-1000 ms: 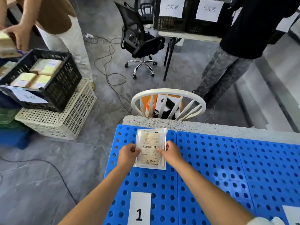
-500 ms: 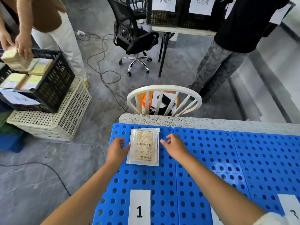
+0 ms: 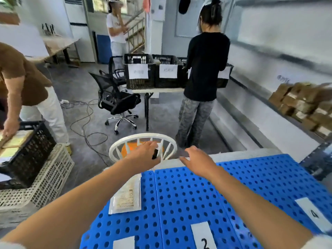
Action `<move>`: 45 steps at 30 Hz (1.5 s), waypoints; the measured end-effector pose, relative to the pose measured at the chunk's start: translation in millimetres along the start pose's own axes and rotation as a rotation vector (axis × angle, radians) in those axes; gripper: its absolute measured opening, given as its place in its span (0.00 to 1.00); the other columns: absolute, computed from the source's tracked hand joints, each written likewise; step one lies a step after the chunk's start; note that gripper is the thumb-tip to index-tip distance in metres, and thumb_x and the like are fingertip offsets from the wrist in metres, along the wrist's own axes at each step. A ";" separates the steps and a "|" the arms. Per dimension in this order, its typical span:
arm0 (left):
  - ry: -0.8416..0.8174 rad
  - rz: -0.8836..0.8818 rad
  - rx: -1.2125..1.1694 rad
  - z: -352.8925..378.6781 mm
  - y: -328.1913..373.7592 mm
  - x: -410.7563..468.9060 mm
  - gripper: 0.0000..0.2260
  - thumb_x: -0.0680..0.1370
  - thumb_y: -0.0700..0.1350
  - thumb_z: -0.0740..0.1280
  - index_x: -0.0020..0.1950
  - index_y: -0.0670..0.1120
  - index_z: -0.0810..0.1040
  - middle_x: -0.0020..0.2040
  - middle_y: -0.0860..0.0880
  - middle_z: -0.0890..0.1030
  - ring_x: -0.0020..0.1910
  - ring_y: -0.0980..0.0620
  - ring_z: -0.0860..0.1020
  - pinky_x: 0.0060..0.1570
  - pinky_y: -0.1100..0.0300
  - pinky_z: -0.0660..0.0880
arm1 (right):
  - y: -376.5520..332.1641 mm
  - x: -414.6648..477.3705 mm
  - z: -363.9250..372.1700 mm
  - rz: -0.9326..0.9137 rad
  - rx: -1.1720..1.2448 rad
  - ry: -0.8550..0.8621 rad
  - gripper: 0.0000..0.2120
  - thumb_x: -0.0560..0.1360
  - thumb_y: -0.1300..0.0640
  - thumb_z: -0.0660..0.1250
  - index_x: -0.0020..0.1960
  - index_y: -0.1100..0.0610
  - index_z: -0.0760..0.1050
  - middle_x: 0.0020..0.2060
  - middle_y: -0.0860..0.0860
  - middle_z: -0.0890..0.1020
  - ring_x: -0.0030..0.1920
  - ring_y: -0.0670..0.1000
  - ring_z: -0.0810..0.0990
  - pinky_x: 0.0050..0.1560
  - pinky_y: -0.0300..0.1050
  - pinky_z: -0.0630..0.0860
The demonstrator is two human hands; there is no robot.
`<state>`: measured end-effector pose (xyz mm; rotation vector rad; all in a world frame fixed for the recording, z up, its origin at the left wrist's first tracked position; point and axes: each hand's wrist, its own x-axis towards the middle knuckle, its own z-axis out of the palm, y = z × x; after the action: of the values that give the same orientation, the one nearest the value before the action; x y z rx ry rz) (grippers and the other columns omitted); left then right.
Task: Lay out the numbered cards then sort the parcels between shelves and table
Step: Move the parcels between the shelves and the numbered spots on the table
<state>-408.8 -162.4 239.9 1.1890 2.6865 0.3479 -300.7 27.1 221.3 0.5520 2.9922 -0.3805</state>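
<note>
A flat parcel in a clear bag (image 3: 126,198) lies on the blue perforated table (image 3: 188,194), partly under my left forearm. Both my hands are raised past the table's far edge and hold nothing. My left hand (image 3: 143,155) hovers in front of the white chair back, fingers loosely extended. To its right, my right hand (image 3: 197,161) hangs in the air with relaxed fingers. White cards lie near the front edge: one cut off at the bottom (image 3: 124,242), card 2 (image 3: 203,236) and card 4 (image 3: 312,212). Brown parcels (image 3: 301,105) are stacked on a shelf at right.
A white chair (image 3: 143,141) stands just behind the table. A black crate (image 3: 28,155) sits on a white crate (image 3: 36,180) at left, where a person bends over it. Another person in black (image 3: 203,78) stands at a table with labelled black crates (image 3: 154,72). Cables and an office chair (image 3: 116,101) occupy the floor.
Both hands let go of the parcel, which now lies on the table, and lifted forward past the far edge. The view tilted up, showing the room and shelf.
</note>
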 end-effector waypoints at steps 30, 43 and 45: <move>0.059 1.015 0.111 71.8 599.2 -45.9 0.23 0.80 0.53 0.60 0.72 0.44 0.66 0.69 0.46 0.71 0.67 0.48 0.68 0.66 0.56 0.65 | 335.7 -482.6 -144.3 0.807 -0.016 0.372 0.25 0.80 0.41 0.56 0.67 0.59 0.68 0.61 0.57 0.74 0.59 0.56 0.75 0.57 0.51 0.73; -0.007 1.036 0.132 135.2 686.6 89.3 0.22 0.80 0.55 0.59 0.70 0.44 0.68 0.67 0.46 0.72 0.66 0.47 0.69 0.67 0.54 0.66 | 478.1 -416.6 -156.8 0.865 0.075 0.274 0.32 0.77 0.38 0.59 0.74 0.56 0.61 0.70 0.54 0.68 0.67 0.54 0.70 0.65 0.50 0.70; -0.013 1.039 0.128 141.2 699.7 114.8 0.22 0.80 0.55 0.59 0.69 0.44 0.68 0.67 0.46 0.73 0.66 0.47 0.70 0.66 0.54 0.66 | 499.7 -402.8 -162.8 0.873 0.082 0.266 0.32 0.78 0.39 0.59 0.74 0.56 0.61 0.70 0.54 0.67 0.67 0.54 0.69 0.66 0.49 0.69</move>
<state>43.2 399.1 296.1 2.5144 1.8547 0.2801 250.2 383.2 312.1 1.9092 2.5858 -0.3585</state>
